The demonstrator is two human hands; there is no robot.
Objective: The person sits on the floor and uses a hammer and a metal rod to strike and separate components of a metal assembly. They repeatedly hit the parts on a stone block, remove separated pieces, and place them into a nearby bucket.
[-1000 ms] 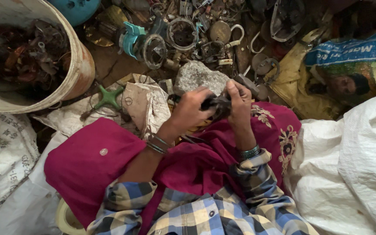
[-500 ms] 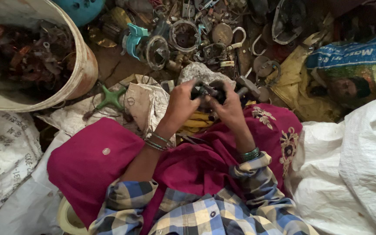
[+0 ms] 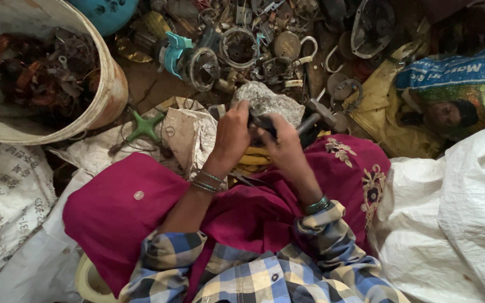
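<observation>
Sitting over a floor full of scrap, the person works in the middle of it all, and going big to small: white woven sacks (image 3: 450, 224) bulge at the right, a magenta cloth (image 3: 141, 219) covers the lap, and a big pale bucket (image 3: 108, 95) of rusty odds and ends sits upper left w/ a blue round container (image 3: 108, 11) just past it. Beyond the knees there's a grey rock (image 3: 270, 101), then metal rings, hooks and discs (image 3: 242, 47) strewn about, a teal plastic fitting (image 3: 172, 50), a small green cross-shaped piece (image 3: 144, 126) on the crumpled sacking. Now the change: vs. a second ago the hands have lifted off the lap and come fwd, so the small dark metal part (image 3: 264, 122) sits in front of the rock, level w/ its near edge, rather than low against the cloth. Left hand (image 3: 232, 137) is curled tight on the part's left end, fingers closed round it; right hand (image 3: 284, 147) grips the other end, fingers folded over it too, so both are clamped on the same piece. My read: the grip has been reset, not released, and the part is being worked or twisted between the hands; what exactly it is, can't tell, too dark and mostly covered.
</observation>
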